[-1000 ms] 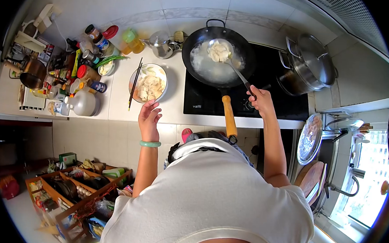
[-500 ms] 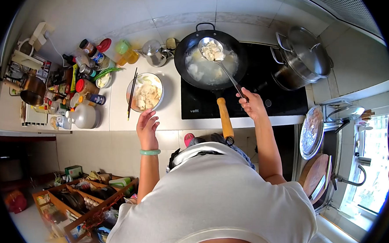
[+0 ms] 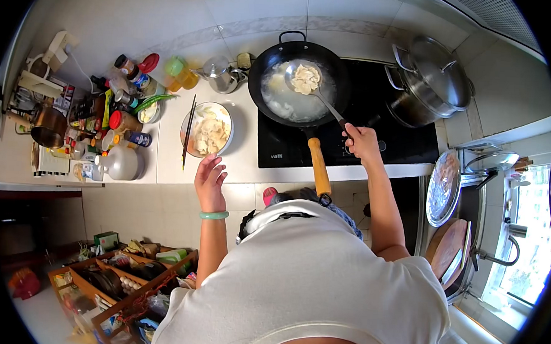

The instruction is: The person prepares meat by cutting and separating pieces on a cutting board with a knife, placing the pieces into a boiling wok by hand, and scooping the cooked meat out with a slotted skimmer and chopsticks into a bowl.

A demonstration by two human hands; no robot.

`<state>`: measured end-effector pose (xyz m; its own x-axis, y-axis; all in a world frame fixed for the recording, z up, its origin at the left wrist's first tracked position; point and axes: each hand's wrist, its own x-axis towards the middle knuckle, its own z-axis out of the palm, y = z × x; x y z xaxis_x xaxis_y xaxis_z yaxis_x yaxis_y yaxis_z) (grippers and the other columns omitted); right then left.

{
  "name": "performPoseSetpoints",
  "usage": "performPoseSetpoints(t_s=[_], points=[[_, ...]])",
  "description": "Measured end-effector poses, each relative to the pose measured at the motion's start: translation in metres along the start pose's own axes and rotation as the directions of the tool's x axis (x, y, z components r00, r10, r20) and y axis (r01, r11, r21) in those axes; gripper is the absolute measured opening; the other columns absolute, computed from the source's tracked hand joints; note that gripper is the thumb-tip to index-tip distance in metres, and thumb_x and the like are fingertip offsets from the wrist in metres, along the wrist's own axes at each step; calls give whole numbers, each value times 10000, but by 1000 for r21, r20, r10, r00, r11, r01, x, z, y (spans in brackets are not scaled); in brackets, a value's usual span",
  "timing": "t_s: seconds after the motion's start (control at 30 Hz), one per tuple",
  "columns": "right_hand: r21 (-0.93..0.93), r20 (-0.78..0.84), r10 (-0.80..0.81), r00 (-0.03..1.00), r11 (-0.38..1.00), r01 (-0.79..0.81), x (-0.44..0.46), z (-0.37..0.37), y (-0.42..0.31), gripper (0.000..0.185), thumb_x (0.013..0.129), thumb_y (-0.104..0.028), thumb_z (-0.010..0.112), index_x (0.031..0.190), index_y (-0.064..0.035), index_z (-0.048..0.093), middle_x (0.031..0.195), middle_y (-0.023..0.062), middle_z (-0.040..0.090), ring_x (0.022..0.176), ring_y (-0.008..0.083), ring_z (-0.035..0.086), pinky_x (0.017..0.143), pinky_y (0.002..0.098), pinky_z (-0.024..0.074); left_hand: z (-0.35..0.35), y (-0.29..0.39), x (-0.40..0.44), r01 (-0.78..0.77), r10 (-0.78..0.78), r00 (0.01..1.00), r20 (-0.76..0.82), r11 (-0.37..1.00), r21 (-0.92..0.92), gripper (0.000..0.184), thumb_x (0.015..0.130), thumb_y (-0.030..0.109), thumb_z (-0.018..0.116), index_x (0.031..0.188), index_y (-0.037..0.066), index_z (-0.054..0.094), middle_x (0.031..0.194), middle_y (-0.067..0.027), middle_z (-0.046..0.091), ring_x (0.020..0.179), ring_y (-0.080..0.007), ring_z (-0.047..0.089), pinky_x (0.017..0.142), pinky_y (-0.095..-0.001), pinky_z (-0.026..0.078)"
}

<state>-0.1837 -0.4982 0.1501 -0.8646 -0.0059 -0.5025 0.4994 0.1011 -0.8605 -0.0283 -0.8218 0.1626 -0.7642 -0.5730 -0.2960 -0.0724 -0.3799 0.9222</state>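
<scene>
My right hand [image 3: 362, 142] grips the dark handle of a metal ladle [image 3: 330, 106]. The ladle's bowl, heaped with pale dumplings [image 3: 306, 79], is over the cloudy, steaming liquid in a black wok [image 3: 338, 69]. The wok's wooden handle [image 3: 319, 167] points toward me. My left hand [image 3: 210, 175], a green bangle at its wrist, is at the near rim of a white bowl [image 3: 229, 134], fingers apart and holding nothing. More pale dumplings [image 3: 210, 136] lie in that bowl. Dark chopsticks [image 3: 189, 132] rest across its left side.
The wok sits on a black cooktop [image 3: 289, 149]. A lidded steel pot [image 3: 431, 83] is at its right. A metal kettle [image 3: 219, 75], a white jug [image 3: 119, 162] and several jars stand on the left counter. Below is a wooden crate [image 3: 138, 295] of goods.
The view has shifted slightly. The ladle with its dumplings has dipped and moved a little within the wok. My left hand has stayed by the bowl's rim.
</scene>
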Motion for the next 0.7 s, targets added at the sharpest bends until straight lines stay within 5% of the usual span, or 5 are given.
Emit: performPoseSetpoints(t_s=[0.33,0.6,0.7], points=[[-8,85,84,993,996,-84,-10,-6,-19,324,908,-284,561,806,23,564,544,-9,465,382,28,335,339,180,193,4,-5,2,17,-17,1000,22,1000,2,282,820,-13,533,1093,51,567,1023,-36,577,846,-109,545,714,-214,438],[259,202,1,979,964,-54,-30,-8,-41,314,918,-276,551,881,35,580,558,-14,464,399,13,326,346,165,190,2,-4,6,19,-18,999,29,1000,-8,282,816,-19,535,1088,47,567,1020,-39,582,837,-106,548,693,-211,440],[181,150,29,988,982,-56,-24,-9,-31,316,916,-282,555,875,30,581,555,-17,462,397,14,327,344,164,189,1,-5,6,17,-17,999,30,1000,10,281,817,-17,535,1089,49,568,1017,-37,583,835,-104,547,694,-209,439]])
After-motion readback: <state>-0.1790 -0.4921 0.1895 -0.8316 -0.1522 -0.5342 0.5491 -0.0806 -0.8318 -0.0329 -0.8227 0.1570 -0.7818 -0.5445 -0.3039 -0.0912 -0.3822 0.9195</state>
